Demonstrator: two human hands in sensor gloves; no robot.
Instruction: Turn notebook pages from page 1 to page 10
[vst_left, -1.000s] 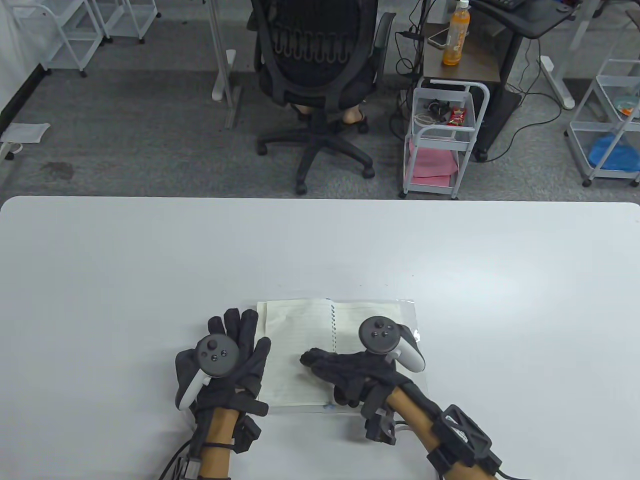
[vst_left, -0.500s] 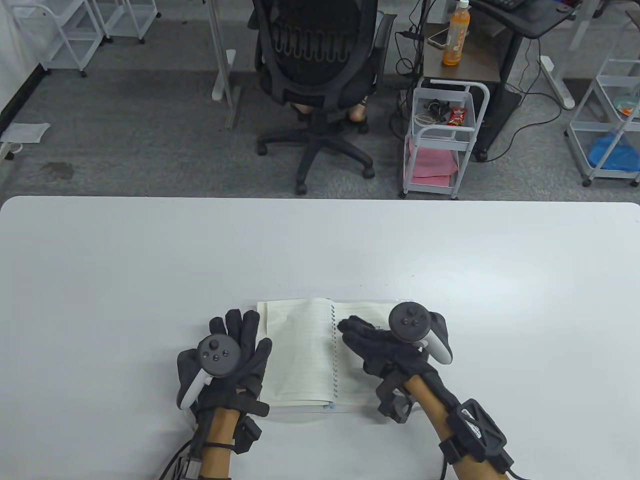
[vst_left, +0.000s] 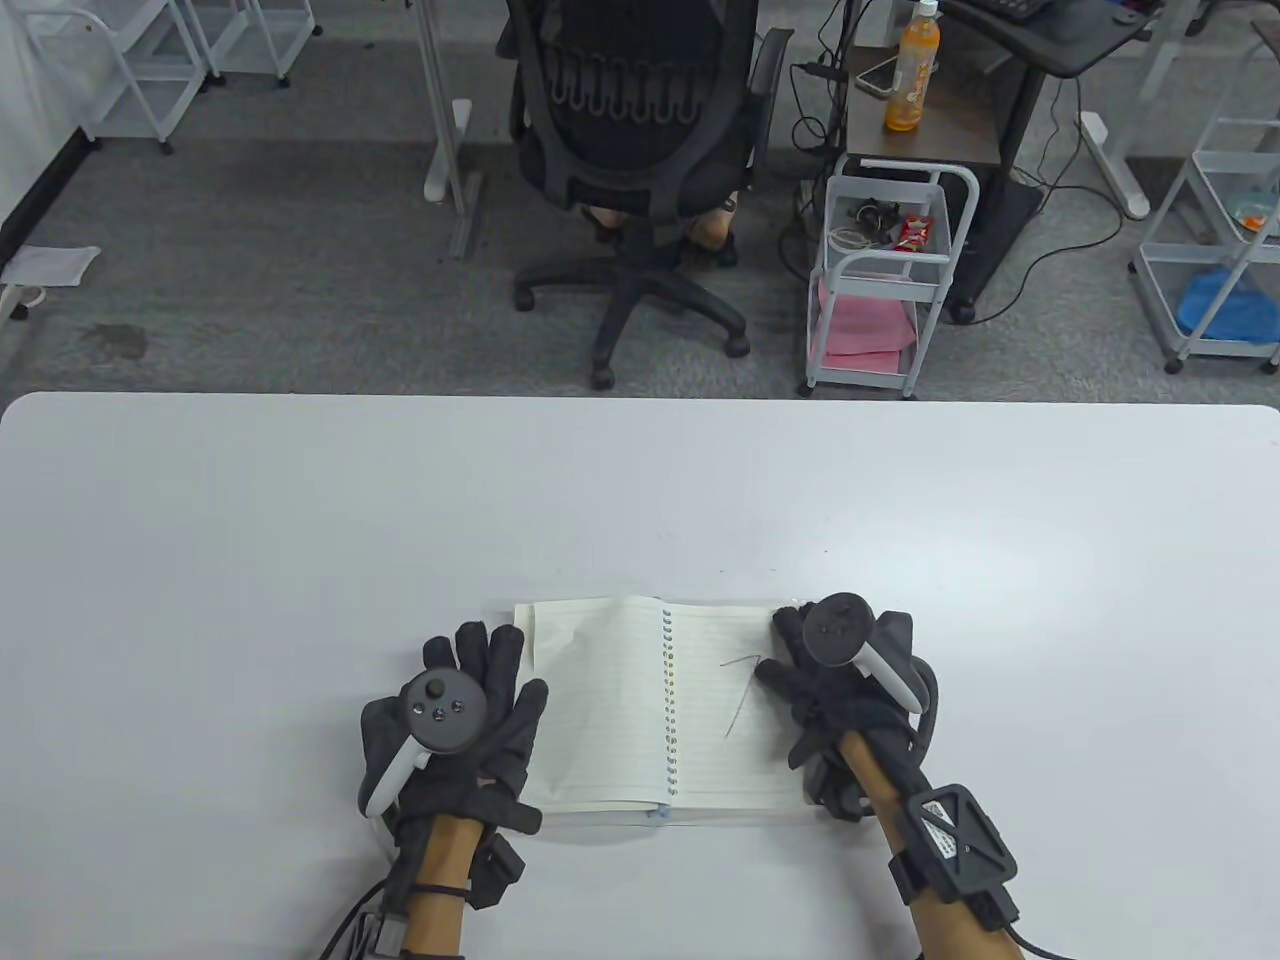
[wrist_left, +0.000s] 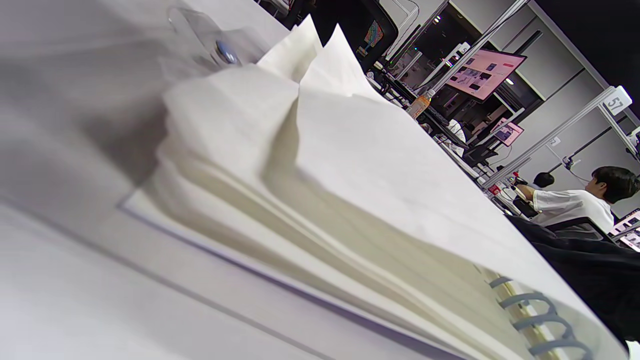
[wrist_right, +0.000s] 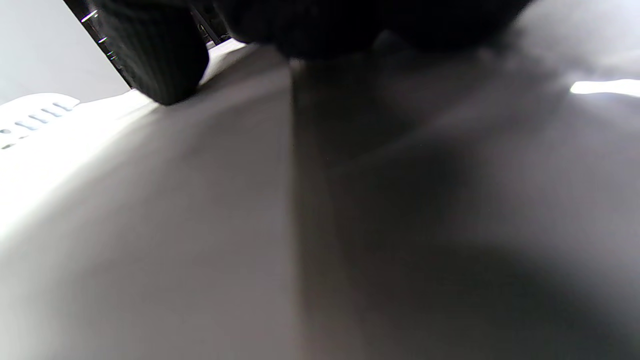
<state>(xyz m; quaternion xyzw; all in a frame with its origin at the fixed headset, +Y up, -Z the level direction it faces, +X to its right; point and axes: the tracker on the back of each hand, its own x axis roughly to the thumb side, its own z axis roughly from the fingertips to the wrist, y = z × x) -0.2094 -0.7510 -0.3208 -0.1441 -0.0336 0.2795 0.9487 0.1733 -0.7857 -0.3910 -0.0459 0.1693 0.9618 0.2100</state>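
Note:
The spiral notebook lies open near the table's front edge. Its lined left page is slightly creased, and the right page carries a thin pen stroke. My left hand lies flat with fingers spread, and its fingertips rest on the left page's outer edge. My right hand sits at the right page's outer edge with fingers curled down on it. Whether it pinches a page is hidden. The left wrist view shows the stacked left pages and the spiral up close. The right wrist view is blurred, with dark glove fingers on pale paper.
The white table stretches wide on both sides and behind the notebook. Beyond its far edge stand an office chair, a white trolley and a desk with an orange bottle.
My right hand moved from the left page across the spiral to the right page's outer edge. The right page with the pen stroke is now uncovered. My left hand stayed in place.

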